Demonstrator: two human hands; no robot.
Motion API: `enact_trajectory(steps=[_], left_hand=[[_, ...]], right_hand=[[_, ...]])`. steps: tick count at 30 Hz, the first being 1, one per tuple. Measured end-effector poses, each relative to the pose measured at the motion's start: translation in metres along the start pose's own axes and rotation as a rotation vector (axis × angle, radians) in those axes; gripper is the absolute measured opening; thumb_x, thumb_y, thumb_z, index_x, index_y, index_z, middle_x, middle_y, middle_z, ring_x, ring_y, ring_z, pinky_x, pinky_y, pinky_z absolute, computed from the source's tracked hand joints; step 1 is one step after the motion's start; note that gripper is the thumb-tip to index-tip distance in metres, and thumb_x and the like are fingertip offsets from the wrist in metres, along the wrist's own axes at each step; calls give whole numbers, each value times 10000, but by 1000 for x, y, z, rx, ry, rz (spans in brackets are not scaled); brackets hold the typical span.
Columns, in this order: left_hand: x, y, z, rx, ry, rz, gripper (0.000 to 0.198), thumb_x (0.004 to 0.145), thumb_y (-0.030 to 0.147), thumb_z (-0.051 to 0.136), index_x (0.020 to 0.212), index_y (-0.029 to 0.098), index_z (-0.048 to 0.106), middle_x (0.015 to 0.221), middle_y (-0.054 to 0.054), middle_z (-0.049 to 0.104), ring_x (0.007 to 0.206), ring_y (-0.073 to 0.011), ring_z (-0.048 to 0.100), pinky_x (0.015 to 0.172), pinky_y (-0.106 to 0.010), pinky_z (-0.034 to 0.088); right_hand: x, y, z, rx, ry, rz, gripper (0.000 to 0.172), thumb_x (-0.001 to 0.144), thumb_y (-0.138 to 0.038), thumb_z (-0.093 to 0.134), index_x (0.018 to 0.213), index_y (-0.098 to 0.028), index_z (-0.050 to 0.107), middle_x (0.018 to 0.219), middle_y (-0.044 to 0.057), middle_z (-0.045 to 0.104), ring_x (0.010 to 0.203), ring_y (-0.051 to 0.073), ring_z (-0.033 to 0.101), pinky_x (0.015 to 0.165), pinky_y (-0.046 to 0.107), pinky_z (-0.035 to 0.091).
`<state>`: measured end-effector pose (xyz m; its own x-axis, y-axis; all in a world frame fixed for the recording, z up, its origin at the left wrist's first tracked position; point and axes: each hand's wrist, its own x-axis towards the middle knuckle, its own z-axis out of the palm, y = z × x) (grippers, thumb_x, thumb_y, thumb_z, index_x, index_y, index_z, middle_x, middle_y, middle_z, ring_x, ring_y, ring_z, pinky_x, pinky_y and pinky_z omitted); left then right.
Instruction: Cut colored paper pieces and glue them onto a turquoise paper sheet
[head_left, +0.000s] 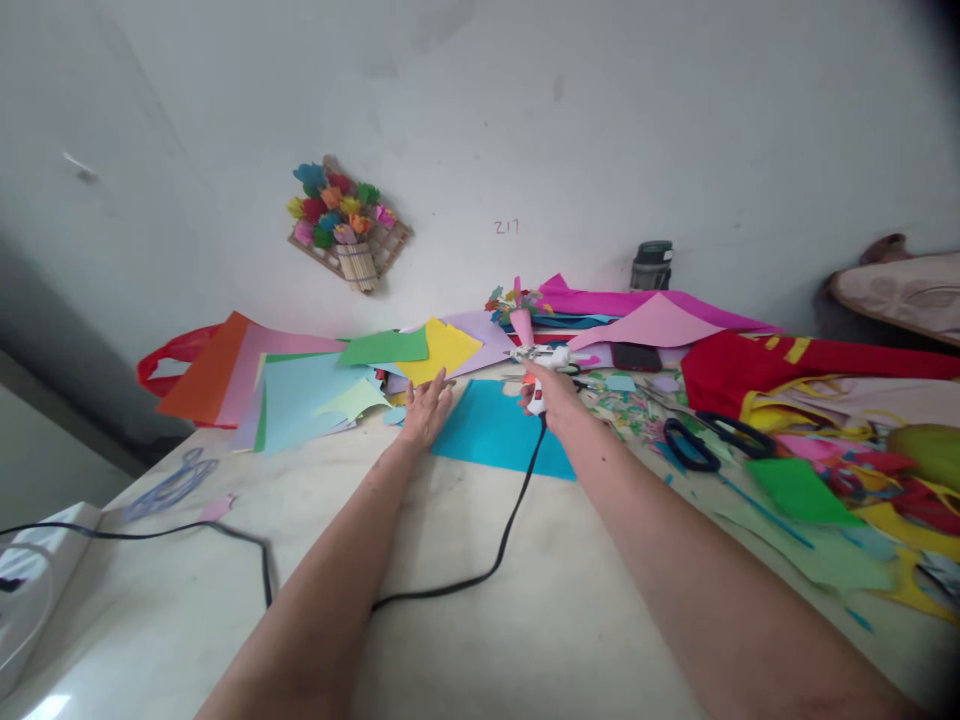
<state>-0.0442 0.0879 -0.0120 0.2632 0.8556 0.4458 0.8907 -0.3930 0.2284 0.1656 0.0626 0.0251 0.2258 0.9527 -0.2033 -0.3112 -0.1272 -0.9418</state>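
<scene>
Head view of two bare forearms reaching across a pale tabletop (465, 620) strewn with coloured paper. We see the right hand (556, 400) closed around a white glue gun (537, 402), the fingers wrapped about its grip. The left hand (426, 408) lies flat and open, fingers spread, holding nothing and pressing the far left corner of a blue sheet (495, 435).

The glue gun sits at the far edge of that sheet, near the middle of the scene. Its black cord (510, 520) trails back toward us and then away to the left.

We judge the gun to be light, rigid plastic that is not slippery and is best held by the grip, well clear of the tip, which may be hot. The cord is likely to tug as the gun moves. The blue sheet looks thin and limp, so it would slide or buckle unless held flat.

The gun's long axis appears to run from near to far. Its tip points away from us and slightly left, toward a pink paper cone (522, 322). We cannot see the tip itself clearly. Dark scissors (701, 440) lie to the right among paper scraps.
</scene>
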Motion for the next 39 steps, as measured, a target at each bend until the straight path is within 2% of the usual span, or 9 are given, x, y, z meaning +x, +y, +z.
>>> enact_trajectory(steps=[3, 6, 10, 14, 22, 28, 35, 39], left_hand=[[5, 0, -3, 85, -33, 9, 467, 906, 298, 176, 1346, 282, 330, 1362, -33, 416, 1266, -232, 318, 1053, -537, 92], [10, -1, -4, 183, -137, 28, 451, 906, 291, 188, 1287, 302, 427, 1431, -26, 293, 1317, -258, 227, 1038, -565, 79], [15, -6, 2, 267, -250, 36, 442, 915, 314, 176, 1305, 353, 382, 1454, 7, 235, 1345, -248, 137, 1033, -576, 75], [20, -13, 10, 373, -285, 97, 441, 920, 315, 189, 1340, 352, 316, 1472, 2, 176, 1354, -243, 74, 1031, -587, 45], [15, -14, 13, 401, -199, 213, 433, 913, 270, 233, 1319, 334, 368, 1438, -16, 278, 1343, -261, 140, 1029, -602, 27], [17, -9, 13, 353, -189, 186, 452, 918, 344, 172, 1329, 305, 357, 1417, 16, 322, 1334, -215, 189, 1060, -555, -3], [20, 6, 2, 385, -116, 292, 498, 910, 398, 173, 1365, 243, 300, 1173, -8, 599, 1270, -190, 318, 1080, -504, -67], [19, 5, 4, 356, -103, 268, 497, 903, 403, 216, 1379, 267, 258, 1162, -7, 606, 1263, -196, 325, 1079, -524, -38]], right_hand=[[1, -2, -3, -15, 35, 3, 230, 745, -368, 584, 692, -154, 519, 383, -34, 504, 311, 117, 492, 282, 209, 364], [-2, 6, 1, -32, 10, 0, 226, 752, -367, 571, 680, -159, 518, 398, -34, 505, 311, 116, 493, 281, 210, 360], [-9, 23, 11, -97, -86, -1, 234, 744, -383, 574, 669, -167, 522, 411, -40, 502, 309, 117, 489, 288, 219, 367], [-13, 31, 16, -146, -150, -29, 258, 738, -402, 581, 658, -166, 517, 417, -41, 502, 299, 115, 476, 284, 223, 349], [-10, 33, 15, -149, -144, -42, 263, 735, -400, 581, 650, -158, 525, 415, -34, 505, 295, 122, 483, 275, 225, 340], [-9, 35, 15, -164, -142, -44, 273, 727, -405, 585, 645, -150, 533, 414, -33, 505, 288, 119, 481, 270, 221, 342], [-9, 34, 15, -166, -127, -39, 291, 715, -427, 594, 649, -148, 543, 433, -26, 517, 299, 120, 483, 277, 228, 354], [-12, 32, 15, -151, -133, -33, 263, 736, -394, 576, 654, -148, 531, 426, -31, 510, 296, 118, 481, 274, 225, 350]])
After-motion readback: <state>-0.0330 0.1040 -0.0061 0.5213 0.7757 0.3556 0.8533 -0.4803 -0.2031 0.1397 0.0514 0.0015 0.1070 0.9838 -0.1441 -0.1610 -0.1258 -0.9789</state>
